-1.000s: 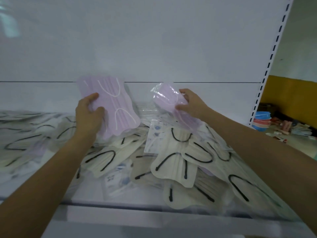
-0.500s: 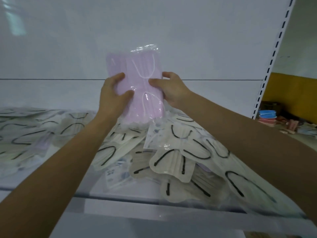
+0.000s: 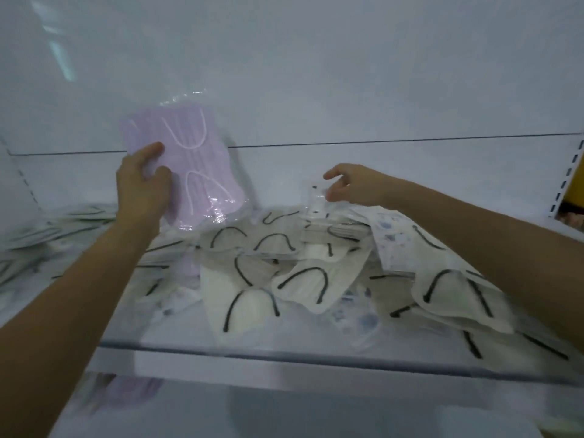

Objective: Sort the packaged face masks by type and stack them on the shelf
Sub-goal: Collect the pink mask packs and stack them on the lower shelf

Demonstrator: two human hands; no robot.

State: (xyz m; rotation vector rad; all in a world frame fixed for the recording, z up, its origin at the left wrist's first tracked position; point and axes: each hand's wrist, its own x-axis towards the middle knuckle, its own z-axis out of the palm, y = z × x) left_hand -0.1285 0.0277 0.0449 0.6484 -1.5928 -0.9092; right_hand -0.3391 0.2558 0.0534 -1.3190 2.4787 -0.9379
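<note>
Pack of purple masks (image 3: 202, 165) in left grip (image 3: 142, 189).

A lilac pack (image 3: 202, 172) with white loops is held in the left hand (image 3: 142, 191); cream packs (image 3: 313, 286) with black loops are seen beneath the right hand (image 3: 354, 184).

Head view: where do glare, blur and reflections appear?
In the head view, glare glints on the clear wrap of the purple mask pack held by the left hand; the cream masks with black ear loops smear with motion blur toward the right edge; a pale reflection streaks the white back panel upper left.
</note>
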